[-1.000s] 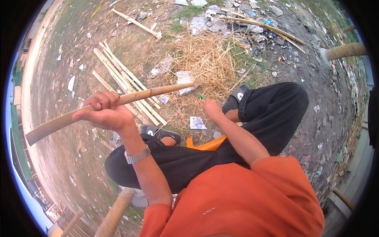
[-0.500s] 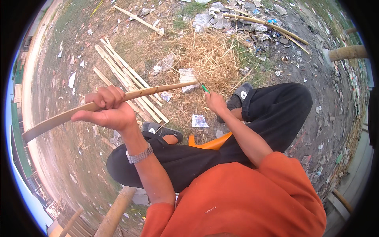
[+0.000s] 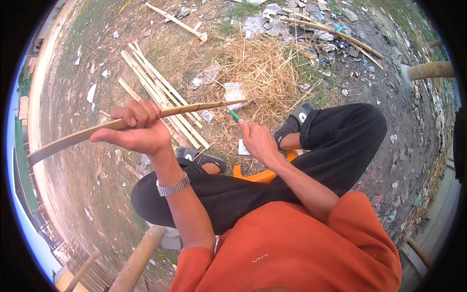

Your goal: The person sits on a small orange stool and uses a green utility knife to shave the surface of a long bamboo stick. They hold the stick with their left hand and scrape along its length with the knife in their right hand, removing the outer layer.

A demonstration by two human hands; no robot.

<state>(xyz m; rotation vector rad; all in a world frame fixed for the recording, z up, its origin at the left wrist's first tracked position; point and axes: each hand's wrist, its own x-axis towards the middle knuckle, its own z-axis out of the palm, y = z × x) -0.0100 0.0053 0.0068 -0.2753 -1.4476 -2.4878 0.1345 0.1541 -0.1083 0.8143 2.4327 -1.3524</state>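
A long bamboo strip (image 3: 194,108) slants across the view, its wide end low at the left and its narrow end over the straw. My left hand (image 3: 138,129) is closed round it near the middle, fingers over the top and thumb stretched along below. In my right hand (image 3: 260,141) is a knife with a green handle (image 3: 234,115), gripped in closed fingers. The thin blade meets the strip a little short of its narrow end; much of the handle is hidden in the hand.
Several split bamboo strips (image 3: 151,92) lie on the ground beyond my left hand. A heap of straw shavings (image 3: 265,75) is in front of me. Further bamboo pieces (image 3: 335,33) rest among rubbish at the far right. An orange plastic piece (image 3: 258,176) shows between my legs.
My right hand has drawn the knife leftward and nearer, from the strip's tip to a spot further in along it. My left hand keeps its hold on the strip, shifted slightly right.
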